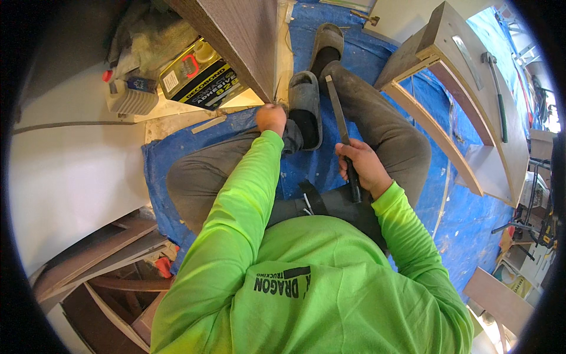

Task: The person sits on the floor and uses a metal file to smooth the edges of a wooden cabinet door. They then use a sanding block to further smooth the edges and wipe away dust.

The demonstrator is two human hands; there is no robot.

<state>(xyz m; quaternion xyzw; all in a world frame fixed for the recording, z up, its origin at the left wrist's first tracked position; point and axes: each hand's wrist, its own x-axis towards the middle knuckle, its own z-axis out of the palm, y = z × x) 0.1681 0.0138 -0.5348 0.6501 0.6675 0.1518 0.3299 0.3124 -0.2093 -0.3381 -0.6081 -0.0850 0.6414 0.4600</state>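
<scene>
— Holding what, in right grip (pixel 367 165)?
— Closed around black handle of file (pixel 339 112), between knees.
— And with left grip (pixel 272 120)?
— Curled at corner of brown panel (pixel 239 35); cannot tell if gripping.
— Lettered where?
— On yellow-black tin (pixel 206 79), left of panel.
— Roomy where?
— Over blue sheet (pixel 471 230), between legs.

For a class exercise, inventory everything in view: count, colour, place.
file: 1, grey-black, centre
panel: 1, brown, top
can: 1, black-yellow, upper left
jug: 1, whitish, beside can
hammer: 1, green-handled, on frame
frame: 1, tan, right
sheet: 1, blue, floor
boards: several, brown, lower left
clutter: uncounted, mixed, far right
slippers: 2, grey, feet
trousers: 1, grey, legs
shirt: 1, green, bottom
left grip: 1, bare, by panel
right grip: 1, bare, around file
</scene>
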